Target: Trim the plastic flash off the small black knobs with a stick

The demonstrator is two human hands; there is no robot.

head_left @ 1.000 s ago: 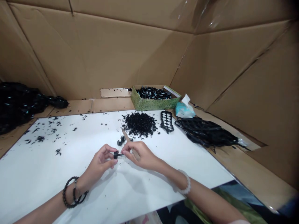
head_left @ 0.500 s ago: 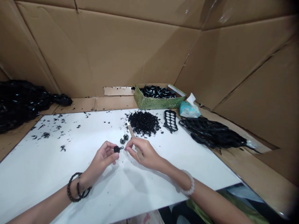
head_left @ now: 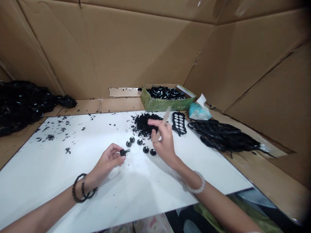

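Note:
Between thumb and fingers, my left hand (head_left: 109, 162) pinches a black-headed bolt (head_left: 122, 152), its metal shank pointing right. My right hand (head_left: 165, 144) is over the near right side of a pile of small black rings (head_left: 142, 125), fingers partly stretched out. A slim tan-handled stick tool (head_left: 166, 117) is tucked in that hand and sticks up past the fingers, blurred by motion. Whether the fingertips touch the rings I cannot tell. Several more bolts with round black heads, one of them a near bolt (head_left: 145, 149), stand shank up on the white board (head_left: 121, 200) between my hands.
Behind the board is a green box (head_left: 167, 104) full of black-headed bolts. Right of the pile lie a black plate with round holes (head_left: 179, 123), a tissue pack (head_left: 199, 112) and a black bundle (head_left: 223, 136). Black scraps (head_left: 50, 137) and a shiny black heap (head_left: 21, 105) are at left. Cardboard walls surround the table.
My right hand has moved away from the bolt, up and right to the pile, carrying the tool. Bolts it had hidden now show. My left hand still holds its bolt in nearly the same place.

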